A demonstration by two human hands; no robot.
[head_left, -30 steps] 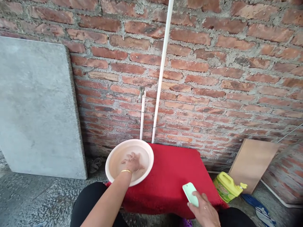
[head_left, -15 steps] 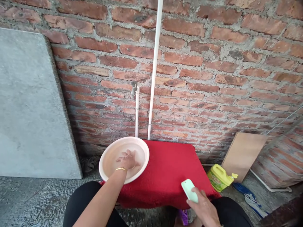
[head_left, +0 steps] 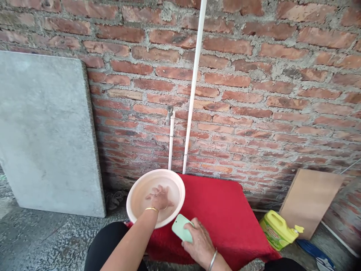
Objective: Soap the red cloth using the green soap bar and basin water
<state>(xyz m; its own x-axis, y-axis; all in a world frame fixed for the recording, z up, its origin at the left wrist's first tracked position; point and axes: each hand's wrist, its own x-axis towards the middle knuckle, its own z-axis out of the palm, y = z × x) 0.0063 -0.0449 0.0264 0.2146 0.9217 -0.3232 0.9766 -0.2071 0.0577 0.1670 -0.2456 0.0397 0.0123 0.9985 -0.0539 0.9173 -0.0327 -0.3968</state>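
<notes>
A mint-green object (head_left: 180, 229) is appearing over the near side of a red-covered bench (head_left: 220, 210), right by the rim of a basin (head_left: 130, 205); whether it is touching that rim, I cannot tell. A brick wall (head_left: 239, 94) is filling the background. A grey slab (head_left: 50, 131) is standing tilted at the left, near the wall. A tan board (head_left: 311, 201) is propping up at the right. A tall white pipe (head_left: 194, 86) is rising before the bricks, with a shorter pipe (head_left: 170, 146) running beside it up to a tap (head_left: 169, 114). The pale basin is resting on the bench's left end, holding water (head_left: 173, 192). A yellow jug (head_left: 278, 229) is standing right of the bench. The left hand (head_left: 159, 198) is lying in the water, its grip loose and fingers spreading apart. The right hand (head_left: 199, 239) is clamping its grip on the mint-green object. A gold bangle (head_left: 151, 208) is circling the left wrist, a silver bangle (head_left: 213, 259) the right.
</notes>
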